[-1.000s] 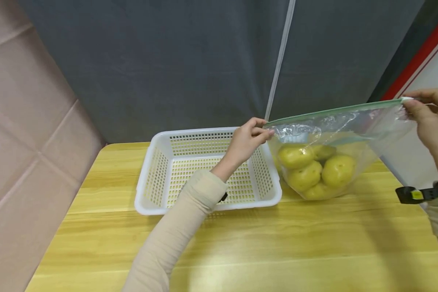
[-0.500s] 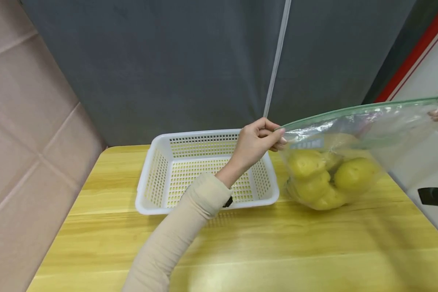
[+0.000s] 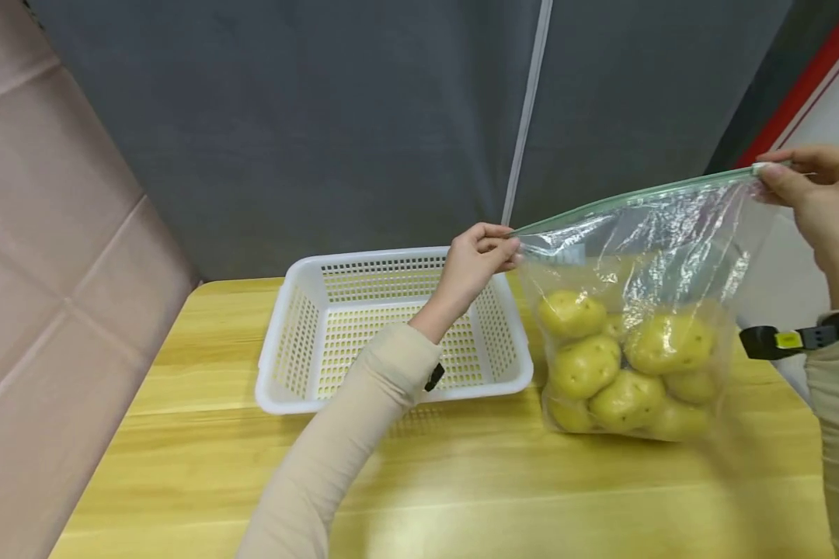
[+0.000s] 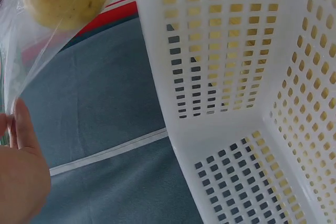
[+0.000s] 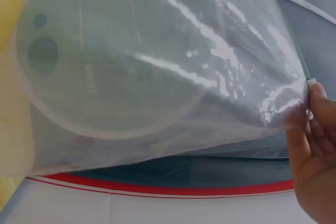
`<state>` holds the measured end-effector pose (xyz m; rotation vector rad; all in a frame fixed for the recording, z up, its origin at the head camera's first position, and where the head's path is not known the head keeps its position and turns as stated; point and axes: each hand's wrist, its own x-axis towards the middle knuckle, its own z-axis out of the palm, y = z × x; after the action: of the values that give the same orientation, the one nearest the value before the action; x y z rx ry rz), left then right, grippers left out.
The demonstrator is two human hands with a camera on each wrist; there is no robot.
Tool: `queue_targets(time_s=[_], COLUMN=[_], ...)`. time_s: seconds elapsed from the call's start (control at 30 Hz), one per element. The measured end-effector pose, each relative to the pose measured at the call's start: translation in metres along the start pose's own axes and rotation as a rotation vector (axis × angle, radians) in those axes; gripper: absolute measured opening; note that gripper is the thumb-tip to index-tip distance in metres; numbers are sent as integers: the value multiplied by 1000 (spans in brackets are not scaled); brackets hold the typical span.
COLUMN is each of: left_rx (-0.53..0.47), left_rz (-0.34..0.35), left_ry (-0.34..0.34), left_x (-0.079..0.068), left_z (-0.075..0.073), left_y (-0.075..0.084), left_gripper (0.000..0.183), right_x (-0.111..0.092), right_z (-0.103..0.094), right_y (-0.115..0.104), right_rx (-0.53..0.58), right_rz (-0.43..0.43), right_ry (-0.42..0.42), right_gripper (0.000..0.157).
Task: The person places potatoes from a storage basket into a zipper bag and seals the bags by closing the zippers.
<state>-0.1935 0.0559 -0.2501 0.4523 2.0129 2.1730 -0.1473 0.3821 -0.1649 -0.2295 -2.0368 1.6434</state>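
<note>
A clear zip bag (image 3: 692, 233) with a green strip along its top holds several yellow potatoes (image 3: 587, 366). My left hand (image 3: 470, 264) pinches the bag's upper left corner, above the basket's right end. At the upper right corner my right hand (image 3: 821, 202) pinches the strip by its white slider (image 3: 757, 168), higher than the left. The potatoes sit low in the bag, close over the table. In the right wrist view, thumb and fingers of the right hand (image 5: 317, 156) grip the corner; a green print shows on the bag.
A white plastic basket (image 3: 269, 392) with slotted walls and nothing inside stands left of the bag, partly behind my left forearm. Both are at the wooden table (image 3: 475, 489). A grey curtain (image 3: 335, 132) hangs behind, and a pink padded wall (image 3: 28, 272) lies left.
My right hand swung out right, then came back left and up. The bag has turned its broad side forward, and the potatoes have spread lower and nearer. My left hand kept its corner.
</note>
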Motion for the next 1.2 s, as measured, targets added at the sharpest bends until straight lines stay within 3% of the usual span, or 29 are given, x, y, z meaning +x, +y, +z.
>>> queue_targets(time_s=[0.1,0.23,0.4,0.47,0.57,0.7,0.9,1.2], left_rx=[64,127,125,123,106,123,119,262], left_rz=[-25,-14,-18,-23,-37,-84,-200,-332], left_ry=[12,60,139,158,168,132,42,-20], left_x=[1,3,4,4,4,3,1,1], left_z=[-1,1,6,7,6,2,-1,-8], left_y=[-3,-7,-11,-12,-12,-14,-13,-9], left_gripper=[33,34,33,33,35,39,46,59], right_x=[0,3,1,0,-1,-2,-5,-3], right_z=[3,5,10,9,7,4,11,36], right_y=[-1,5,10,13,21,35,49,69], right_rx=[-188,-407,-524,-568,-669,-745,-737,-769], right_rz=[51,72,59,79,117,152,152,138], right_ry=[32,59,53,6,-134,-324,-420,-600], right_gripper=[14,28,36,41,56,72,75,72])
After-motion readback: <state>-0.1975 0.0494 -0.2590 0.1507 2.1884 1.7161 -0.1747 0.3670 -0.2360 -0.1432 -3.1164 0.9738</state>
